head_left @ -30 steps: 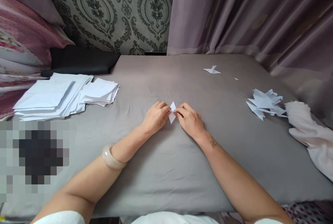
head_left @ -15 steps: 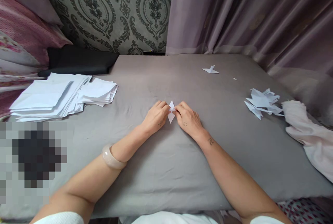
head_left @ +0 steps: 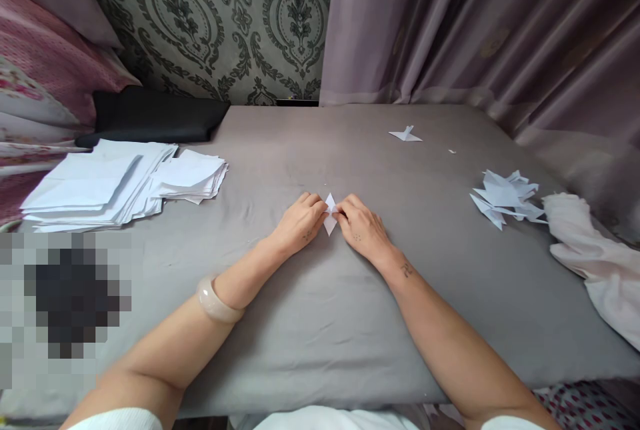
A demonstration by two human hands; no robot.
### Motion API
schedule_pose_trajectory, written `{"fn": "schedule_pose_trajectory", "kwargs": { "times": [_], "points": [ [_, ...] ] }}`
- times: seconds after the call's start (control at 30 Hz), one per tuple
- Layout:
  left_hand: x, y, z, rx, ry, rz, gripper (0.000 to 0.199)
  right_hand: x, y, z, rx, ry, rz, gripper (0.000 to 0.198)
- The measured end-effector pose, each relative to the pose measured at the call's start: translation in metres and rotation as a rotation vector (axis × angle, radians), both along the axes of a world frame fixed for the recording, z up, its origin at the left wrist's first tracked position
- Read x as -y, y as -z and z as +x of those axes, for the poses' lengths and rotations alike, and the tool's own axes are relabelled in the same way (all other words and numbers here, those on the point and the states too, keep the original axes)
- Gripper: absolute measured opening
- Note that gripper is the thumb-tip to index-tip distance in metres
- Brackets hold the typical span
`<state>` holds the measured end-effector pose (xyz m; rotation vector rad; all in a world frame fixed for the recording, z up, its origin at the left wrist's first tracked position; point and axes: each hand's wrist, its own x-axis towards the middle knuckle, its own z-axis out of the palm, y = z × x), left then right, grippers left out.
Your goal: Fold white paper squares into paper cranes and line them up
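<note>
Hardly anything has moved since the earlier frame in the head view: the whole scene sits a touch to one side, as if the camera has turned slightly, while both hands keep their places on the small paper diamond (head_left: 330, 225). This white folded piece is near the middle of the gray, cloth-covered tabletop (head_left: 300, 330), one point toward the far edge and one toward the near edge. The left hand (head_left: 303, 220) and the right hand (head_left: 363, 225) are closed, each pinching one side of it between thumb and fingers; the fingertips hide the exact folds. To handle such a small piece well, both pinches should stay light and level, the side points should match, and each crease should be pressed flat from the center outward, so that the thin paper neither skews nor tears. Toward the far left corner lie a large paper stack (head_left: 83, 180) and, just beside it, a small paper stack (head_left: 191, 173). Near the right edge is a pile of folded shapes (head_left: 507, 191). One folded shape (head_left: 406, 135) rests alone near the far edge, right of center.
</note>
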<state>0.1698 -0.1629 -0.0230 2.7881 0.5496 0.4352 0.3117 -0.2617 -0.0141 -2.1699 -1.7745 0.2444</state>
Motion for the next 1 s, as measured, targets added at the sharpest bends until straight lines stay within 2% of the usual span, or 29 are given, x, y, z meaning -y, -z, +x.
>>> {"fn": "schedule_pose_trajectory", "kwargs": {
  "times": [0.17, 0.37, 0.63, 0.8, 0.9, 1.0],
  "points": [
    [-0.001, 0.002, 0.001, -0.005, -0.002, -0.011, 0.020, -0.001, 0.001, -0.002, 0.022, -0.021, 0.018, 0.019],
    [-0.001, 0.000, 0.000, -0.037, -0.007, 0.001, 0.021, 0.000, -0.006, -0.006, 0.096, -0.045, -0.046, 0.023],
    [-0.001, -0.004, 0.000, -0.093, 0.019, 0.079, 0.024, 0.001, -0.005, -0.006, 0.144, -0.046, -0.070, 0.022],
    [-0.005, 0.002, -0.002, 0.007, -0.008, -0.098, 0.018, 0.000, 0.000, -0.002, 0.042, -0.016, -0.039, 0.019],
    [-0.006, 0.004, -0.004, 0.096, -0.054, -0.253, 0.008, 0.001, 0.004, 0.006, -0.148, -0.019, 0.016, 0.015],
    [-0.005, 0.002, -0.006, 0.152, -0.085, -0.381, 0.015, 0.003, 0.009, 0.015, -0.338, -0.049, 0.107, 0.014]
  ]
}}
